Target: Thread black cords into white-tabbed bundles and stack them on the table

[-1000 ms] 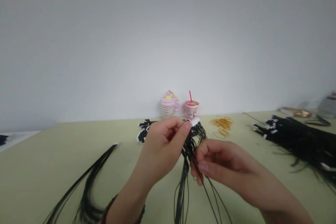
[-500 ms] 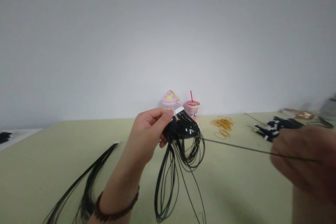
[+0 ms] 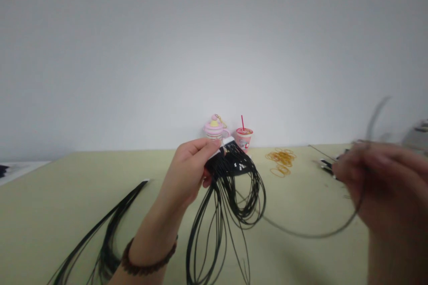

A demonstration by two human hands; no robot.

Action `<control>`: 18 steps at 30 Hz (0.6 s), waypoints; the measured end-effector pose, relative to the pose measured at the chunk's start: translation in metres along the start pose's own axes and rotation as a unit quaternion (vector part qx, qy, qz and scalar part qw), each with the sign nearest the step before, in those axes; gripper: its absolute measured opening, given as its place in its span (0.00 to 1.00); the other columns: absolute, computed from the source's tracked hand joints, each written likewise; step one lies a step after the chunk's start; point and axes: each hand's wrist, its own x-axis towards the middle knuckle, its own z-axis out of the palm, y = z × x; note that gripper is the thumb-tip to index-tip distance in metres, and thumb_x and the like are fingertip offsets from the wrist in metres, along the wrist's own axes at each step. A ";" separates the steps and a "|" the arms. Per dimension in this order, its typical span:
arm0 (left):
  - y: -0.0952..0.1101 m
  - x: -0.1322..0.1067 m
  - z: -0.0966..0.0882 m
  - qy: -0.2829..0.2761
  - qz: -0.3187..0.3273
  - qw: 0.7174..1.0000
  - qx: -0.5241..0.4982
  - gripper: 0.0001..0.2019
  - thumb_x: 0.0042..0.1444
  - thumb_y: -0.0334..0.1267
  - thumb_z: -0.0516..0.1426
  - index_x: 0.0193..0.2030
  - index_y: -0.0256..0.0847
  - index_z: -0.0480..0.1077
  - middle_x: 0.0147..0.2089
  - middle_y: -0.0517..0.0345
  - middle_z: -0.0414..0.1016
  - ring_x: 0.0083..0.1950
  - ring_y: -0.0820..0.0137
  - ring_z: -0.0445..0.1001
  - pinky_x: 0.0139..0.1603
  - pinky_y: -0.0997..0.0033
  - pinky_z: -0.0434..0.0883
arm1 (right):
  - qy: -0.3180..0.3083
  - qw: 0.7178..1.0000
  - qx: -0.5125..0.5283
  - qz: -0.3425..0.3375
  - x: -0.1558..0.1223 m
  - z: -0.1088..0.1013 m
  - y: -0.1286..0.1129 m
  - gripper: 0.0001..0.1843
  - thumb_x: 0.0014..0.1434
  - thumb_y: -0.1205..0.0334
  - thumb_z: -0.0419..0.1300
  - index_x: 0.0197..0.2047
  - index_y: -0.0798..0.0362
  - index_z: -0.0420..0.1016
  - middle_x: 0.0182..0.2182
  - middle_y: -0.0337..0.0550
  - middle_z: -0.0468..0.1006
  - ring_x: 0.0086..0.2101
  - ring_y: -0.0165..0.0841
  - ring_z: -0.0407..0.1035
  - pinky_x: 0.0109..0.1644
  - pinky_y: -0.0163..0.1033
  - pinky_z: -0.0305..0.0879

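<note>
In my left hand (image 3: 187, 167), thumb and fingers pinch a bundle of thin black cords (image 3: 230, 160) by its white-tipped upper edge. Below the hand the cords hang in long loops. One cord (image 3: 309, 236) runs in a slack curve from near the bundle to my right hand (image 3: 384, 182). That hand is raised at the right, blurred, its fingers closed round the cord; a length of it sticks up above the fingers. On the table to the left of my left forearm lies a second bunch of black cords (image 3: 112, 225) with a white end.
Yellow rubber bands (image 3: 281, 159) lie in a loose heap on the pale green table (image 3: 83, 187). Against the wall stand a pink lidded cup (image 3: 213, 130) and a small cup with a red straw (image 3: 244, 137). Black pieces with white ends (image 3: 327, 167) are partly behind my right hand.
The cord to my right hand was taut and straight; now it sags in a curve. My right hand has risen and turned slightly. My left hand keeps hold of the bundle.
</note>
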 end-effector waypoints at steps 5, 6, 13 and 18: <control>0.000 0.000 0.005 0.013 -0.023 1.000 0.009 0.13 0.51 0.42 0.58 0.22 0.35 0.66 0.18 0.64 0.62 0.16 0.82 0.57 0.15 0.80 0.53 | -0.154 0.982 -0.100 -0.046 -0.023 0.061 -0.006 0.12 0.55 0.70 0.55 0.20 0.55 0.65 0.15 0.34 0.62 0.17 0.22 0.55 0.21 0.31 0.50; 0.000 -0.001 0.006 0.010 -0.021 1.000 0.007 0.14 0.51 0.42 0.58 0.21 0.35 0.66 0.18 0.64 0.61 0.17 0.82 0.57 0.16 0.80 0.54 | -0.177 0.977 -0.102 -0.056 -0.026 0.069 -0.006 0.13 0.54 0.71 0.54 0.19 0.56 0.63 0.15 0.33 0.60 0.17 0.21 0.54 0.21 0.30 0.50; -0.004 -0.004 0.005 -0.011 -0.012 1.000 0.001 0.14 0.53 0.43 0.57 0.23 0.36 0.66 0.18 0.66 0.60 0.16 0.82 0.56 0.16 0.81 0.55 | -0.226 0.972 -0.055 0.022 -0.025 0.085 -0.001 0.12 0.53 0.72 0.51 0.19 0.56 0.61 0.15 0.32 0.60 0.19 0.21 0.54 0.23 0.28 0.49; -0.005 -0.005 0.005 -0.010 -0.001 1.000 0.026 0.13 0.52 0.43 0.58 0.22 0.37 0.66 0.15 0.68 0.57 0.14 0.82 0.54 0.12 0.82 0.51 | -0.253 0.958 0.008 0.131 -0.019 0.082 -0.002 0.14 0.54 0.69 0.49 0.18 0.56 0.64 0.14 0.32 0.59 0.18 0.22 0.54 0.20 0.28 0.49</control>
